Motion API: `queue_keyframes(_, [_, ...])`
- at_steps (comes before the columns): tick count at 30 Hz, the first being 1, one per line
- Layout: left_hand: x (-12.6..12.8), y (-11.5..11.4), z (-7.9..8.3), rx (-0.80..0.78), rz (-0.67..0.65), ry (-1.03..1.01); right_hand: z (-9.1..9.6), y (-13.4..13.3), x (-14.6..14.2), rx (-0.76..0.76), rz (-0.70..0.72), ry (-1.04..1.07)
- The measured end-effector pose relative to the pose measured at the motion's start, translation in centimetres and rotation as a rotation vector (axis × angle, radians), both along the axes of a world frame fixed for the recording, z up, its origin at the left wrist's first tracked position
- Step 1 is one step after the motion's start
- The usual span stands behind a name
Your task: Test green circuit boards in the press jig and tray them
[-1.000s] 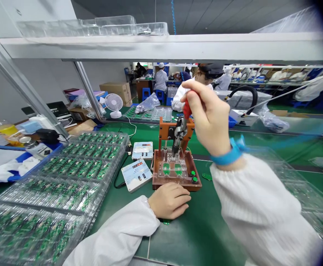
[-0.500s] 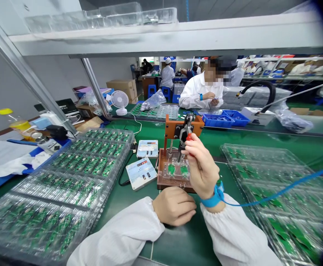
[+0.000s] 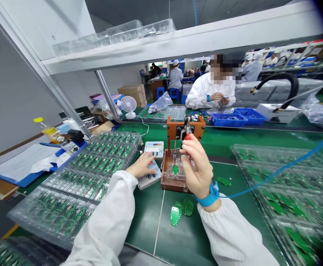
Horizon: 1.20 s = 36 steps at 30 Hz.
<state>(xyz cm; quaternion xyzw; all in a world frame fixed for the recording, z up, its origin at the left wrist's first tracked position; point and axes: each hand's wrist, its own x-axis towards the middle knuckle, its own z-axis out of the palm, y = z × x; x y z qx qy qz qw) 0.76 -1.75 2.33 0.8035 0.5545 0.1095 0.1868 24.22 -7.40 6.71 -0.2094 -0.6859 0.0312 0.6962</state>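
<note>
My right hand (image 3: 196, 168) is shut on the red grip (image 3: 187, 137) of a metal toggle clamp (image 3: 188, 128), which is mounted on the orange frame of a test fixture (image 3: 172, 184). A green circuit board (image 3: 175, 169) lies in the fixture's clear acrylic nest, partly hidden by my fingers. My left hand (image 3: 141, 166) rests flat on a white digital counter box (image 3: 150, 180), beside a second counter (image 3: 153, 148). Loose green boards (image 3: 182, 210) lie on the mat below the fixture.
Stacked clear trays of green boards (image 3: 95, 162) fill the bench to my left, and another tray (image 3: 280, 184) lies to my right. A blue strap (image 3: 209, 195) and cord run from my right wrist. A co-worker (image 3: 205, 94) sits across the bench behind blue bins (image 3: 227, 120).
My left hand has moved left from in front of the fixture onto the white counter box. My right hand has come down from high up and stays on the red grip. The view has tilted.
</note>
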Motion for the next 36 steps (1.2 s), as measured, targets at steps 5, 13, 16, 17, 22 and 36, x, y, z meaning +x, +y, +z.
queue_keyframes(5, [-0.6,2.8,1.0,-0.242,-0.041,0.422,0.4,0.1,0.3,0.033,-0.015,-0.054])
queue_keyframes(13, [-0.1,4.5,0.3,-0.301,-0.148,0.528,0.7,0.1,0.5,0.021,-0.008,-0.058])
queue_keyframes(16, [0.0,4.6,0.2,-0.313,-0.140,0.544,0.7,0.0,0.5,0.016,-0.005,-0.051])
queue_keyframes(17, [0.1,4.6,0.2,-0.310,-0.140,0.543,0.6,-0.1,0.5,0.016,-0.005,-0.048])
queue_keyframes(22, [-0.6,4.4,0.7,-0.283,-0.149,0.502,0.7,-0.1,0.4,0.010,-0.005,-0.048])
queue_keyframes(36, [-1.6,4.5,0.9,-0.348,-0.111,0.517,0.6,-0.3,0.4,-0.003,-0.006,-0.050])
